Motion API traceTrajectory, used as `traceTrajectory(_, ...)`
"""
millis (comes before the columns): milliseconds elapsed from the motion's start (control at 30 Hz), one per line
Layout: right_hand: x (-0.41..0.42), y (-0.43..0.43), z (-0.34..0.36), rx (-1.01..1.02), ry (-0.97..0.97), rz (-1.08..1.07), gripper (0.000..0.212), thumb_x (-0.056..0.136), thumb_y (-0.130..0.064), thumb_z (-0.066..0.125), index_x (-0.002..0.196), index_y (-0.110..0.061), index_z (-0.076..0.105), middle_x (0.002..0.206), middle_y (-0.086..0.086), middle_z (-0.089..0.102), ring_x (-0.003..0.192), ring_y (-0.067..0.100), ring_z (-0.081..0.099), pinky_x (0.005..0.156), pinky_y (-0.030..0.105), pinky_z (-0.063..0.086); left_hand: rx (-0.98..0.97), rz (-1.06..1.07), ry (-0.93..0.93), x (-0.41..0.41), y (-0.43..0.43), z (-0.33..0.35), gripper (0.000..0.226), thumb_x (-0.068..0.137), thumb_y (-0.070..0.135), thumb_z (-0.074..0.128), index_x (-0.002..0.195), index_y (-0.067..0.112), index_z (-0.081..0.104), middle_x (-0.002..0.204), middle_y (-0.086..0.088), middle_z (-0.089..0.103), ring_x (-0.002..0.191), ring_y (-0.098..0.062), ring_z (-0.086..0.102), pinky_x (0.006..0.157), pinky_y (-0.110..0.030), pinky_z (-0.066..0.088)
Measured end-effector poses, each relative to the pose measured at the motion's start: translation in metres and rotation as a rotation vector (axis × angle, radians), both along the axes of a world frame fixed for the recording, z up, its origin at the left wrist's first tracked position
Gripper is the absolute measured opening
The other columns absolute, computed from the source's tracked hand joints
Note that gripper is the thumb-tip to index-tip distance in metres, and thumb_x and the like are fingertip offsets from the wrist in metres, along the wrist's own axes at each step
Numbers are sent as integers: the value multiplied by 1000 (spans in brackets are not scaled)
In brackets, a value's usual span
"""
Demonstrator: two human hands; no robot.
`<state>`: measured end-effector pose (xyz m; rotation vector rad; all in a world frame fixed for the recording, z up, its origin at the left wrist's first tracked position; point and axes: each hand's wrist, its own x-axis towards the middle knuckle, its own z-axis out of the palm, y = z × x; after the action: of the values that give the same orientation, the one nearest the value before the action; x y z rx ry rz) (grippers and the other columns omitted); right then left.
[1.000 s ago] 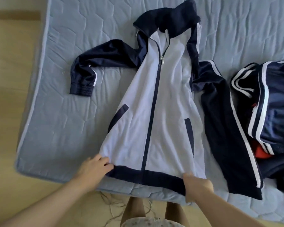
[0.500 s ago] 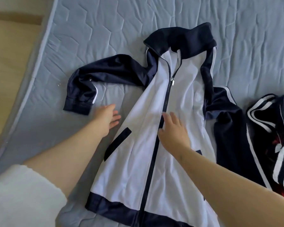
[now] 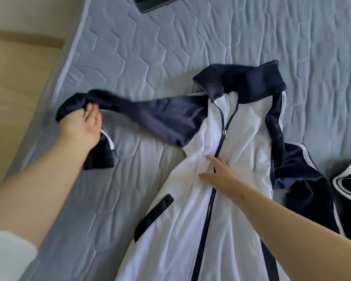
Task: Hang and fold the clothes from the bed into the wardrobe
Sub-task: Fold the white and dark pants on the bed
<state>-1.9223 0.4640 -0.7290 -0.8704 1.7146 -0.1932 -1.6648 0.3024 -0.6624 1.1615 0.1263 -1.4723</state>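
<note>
Jacket (image 3: 241, 169) lies zipped, front up on the bed (image 3: 170, 47), hem nearest, collar far. Right hand (image 3: 219, 175) rests flat on the white front, fingers (image 3: 213, 159) straight and apart by the zip, roughly where it was 0.5 s ago. Left hand (image 3: 79, 128) changed: it was open on the bed beside the cuff; now its fingers (image 3: 92, 115) are clamped on the navy sleeve (image 3: 150, 116) near the cuff. The sleeve is lifted off the bed, cuff hanging under the hand. Striped dark clothes (image 3: 349, 179) at right edge. Far end: dark flat object (image 3: 156, 3) on the bed, newly in view, can't identify it.
</note>
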Motion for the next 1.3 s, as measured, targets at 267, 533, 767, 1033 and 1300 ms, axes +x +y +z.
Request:
traceTrajectory(267,2,1,-6,23,29,22,73,87,-28,58,148,-31,19,157,-7,5,143,16,13,113,32,20,217,-318,-331,-15,-2,-10,23,96,8,44,114,18,53,95,2,53,102,-13,55,92,-28,42)
traceTrajectory(533,8,-7,-8,166,171,233,92,77,-38,63,147,-36,4,156,-5,-8,143,24,4,112,37,20,86,-403,-1747,-34,-21,-7,63,81,7,52,138,22,32,133,-11,38,118,-30,42,91,-40,39)
traceTrajectory(767,18,-9,-1,264,240,322,99,79,-41,62,147,-36,-10,154,-8,-21,143,24,-9,114,45,23,175,-1729,-2026,-29,-39,-25,27,91,16,45,118,18,51,113,-12,56,98,-32,54,66,-33,39)
traceTrajectory(1033,19,-13,9,279,216,330,98,78,-40,61,147,-35,-8,153,-3,-20,142,27,6,110,45,31,-137,-468,-406,-25,25,13,21,70,12,48,64,25,63,72,8,60,71,-8,53,60,-19,43)
traceTrajectory(1300,21,-14,8,295,236,349,102,79,-41,63,146,-35,-14,153,-6,-25,143,25,0,108,45,36,326,-331,-1398,0,13,-37,71,76,40,65,136,16,36,139,-13,37,125,-30,40,101,-42,38)
